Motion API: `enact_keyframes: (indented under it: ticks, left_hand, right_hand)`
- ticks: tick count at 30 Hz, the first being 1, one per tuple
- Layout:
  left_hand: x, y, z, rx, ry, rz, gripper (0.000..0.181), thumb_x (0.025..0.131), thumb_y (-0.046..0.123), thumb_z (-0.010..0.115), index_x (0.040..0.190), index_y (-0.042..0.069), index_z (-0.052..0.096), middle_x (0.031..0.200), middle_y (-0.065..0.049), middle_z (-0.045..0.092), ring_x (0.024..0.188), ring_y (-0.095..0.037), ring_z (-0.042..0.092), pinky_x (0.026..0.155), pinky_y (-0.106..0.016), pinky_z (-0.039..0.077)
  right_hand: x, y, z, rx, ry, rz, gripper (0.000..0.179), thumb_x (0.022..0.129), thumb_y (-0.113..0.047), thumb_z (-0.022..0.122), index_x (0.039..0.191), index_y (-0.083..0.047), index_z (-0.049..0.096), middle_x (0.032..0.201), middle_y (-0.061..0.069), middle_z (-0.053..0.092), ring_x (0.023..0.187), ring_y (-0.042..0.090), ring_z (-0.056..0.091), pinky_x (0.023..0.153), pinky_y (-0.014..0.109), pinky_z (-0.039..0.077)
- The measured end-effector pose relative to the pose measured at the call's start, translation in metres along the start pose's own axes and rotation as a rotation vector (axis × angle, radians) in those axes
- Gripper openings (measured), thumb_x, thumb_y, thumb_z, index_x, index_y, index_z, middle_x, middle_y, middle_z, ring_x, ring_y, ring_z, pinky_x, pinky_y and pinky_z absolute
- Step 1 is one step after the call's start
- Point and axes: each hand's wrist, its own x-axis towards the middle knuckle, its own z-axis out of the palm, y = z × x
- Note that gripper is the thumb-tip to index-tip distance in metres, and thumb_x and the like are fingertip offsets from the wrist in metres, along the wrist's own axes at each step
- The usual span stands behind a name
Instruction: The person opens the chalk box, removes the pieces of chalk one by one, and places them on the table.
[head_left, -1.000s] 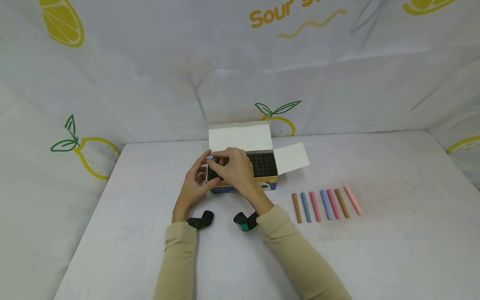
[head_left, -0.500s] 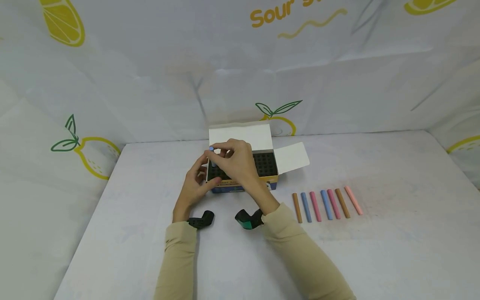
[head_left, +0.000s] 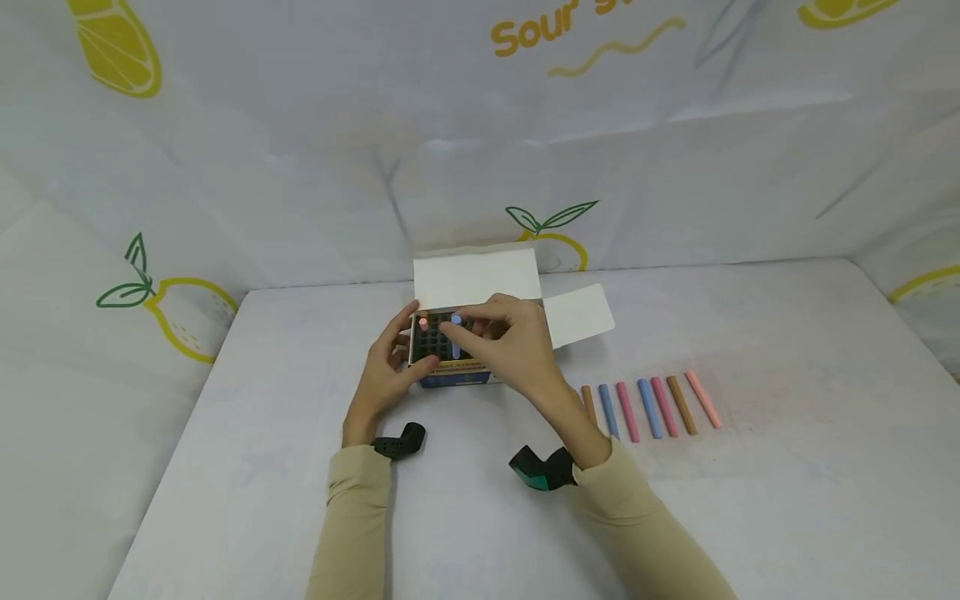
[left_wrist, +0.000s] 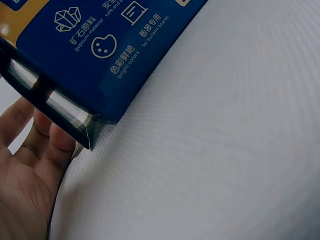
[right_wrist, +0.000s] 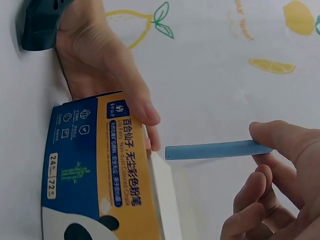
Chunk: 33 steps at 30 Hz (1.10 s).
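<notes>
An open chalk box [head_left: 459, 378] with a black holed insert stands near the back of the table. My left hand [head_left: 381, 379] grips its left end, the thumb at the front top edge and the fingers round the side. My right hand [head_left: 517, 346] pinches a blue chalk stick [right_wrist: 215, 149] between thumb and fingertips. In the head view this stick is upright over the insert; the right wrist view has its lower end free, just off the box's open top. A pink chalk stick [head_left: 423, 324] pokes up from the insert's left part, a brown one close behind it.
Right of the box lies a row of several chalk sticks [head_left: 666, 408] in brown, blue, magenta and pink. The white lid [head_left: 476, 279] stands up at the back, and a side flap [head_left: 579, 317] sticks out right. A fabric backdrop [head_left: 322, 183] rises behind.
My right hand has lifted the blue chalk stick from the box's left end and carried it to the right. The pink chalk there has come into sight. My left hand stays on the box.
</notes>
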Motion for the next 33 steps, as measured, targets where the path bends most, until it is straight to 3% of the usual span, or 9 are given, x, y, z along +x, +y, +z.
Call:
enact_keyframes:
  ticks: [8,22,28,33]
  left_hand:
    - [-0.001,0.000,0.000,0.015,0.011,0.001,0.081,0.087,0.014,0.076,0.159,0.023,0.040,0.142,-0.018,0.052,0.095,-0.019,0.049,0.077,-0.021,0.047]
    - [-0.001,0.002,0.001,0.044,0.010,0.003,0.081,0.087,0.017,0.077,0.159,0.024,0.039,0.141,-0.017,0.051,0.095,-0.022,0.047,0.076,-0.025,0.043]
    - [-0.001,0.003,0.001,0.037,0.007,0.008,0.081,0.088,0.014,0.076,0.159,0.024,0.039,0.139,-0.016,0.051,0.094,-0.020,0.046,0.075,-0.024,0.042]
    - [-0.001,0.003,0.001,0.032,0.008,0.006,0.081,0.088,0.015,0.076,0.159,0.024,0.039,0.142,-0.017,0.050,0.094,-0.019,0.047,0.076,-0.023,0.042]
  right_hand:
    - [-0.023,-0.004,-0.021,-0.026,-0.004,-0.001,0.013,0.084,-0.013,0.084,0.092,-0.003,0.083,0.070,0.006,0.061,0.063,0.010,0.054,0.057,0.023,0.044]
    - [-0.052,0.004,-0.064,-0.139,-0.048,0.004,0.006,0.083,-0.014,0.085,0.088,-0.010,0.083,0.070,-0.001,0.060,0.065,0.007,0.055,0.061,0.025,0.050]
    - [-0.064,0.012,-0.089,-0.223,-0.047,0.063,0.009,0.083,-0.016,0.084,0.092,-0.014,0.084,0.073,-0.003,0.062,0.067,0.006,0.057,0.060,0.024,0.048]
    - [-0.069,0.011,-0.111,-0.291,-0.100,0.108,0.007,0.085,-0.020,0.084,0.091,-0.019,0.083,0.075,-0.006,0.063,0.068,0.006,0.058,0.058,0.024,0.048]
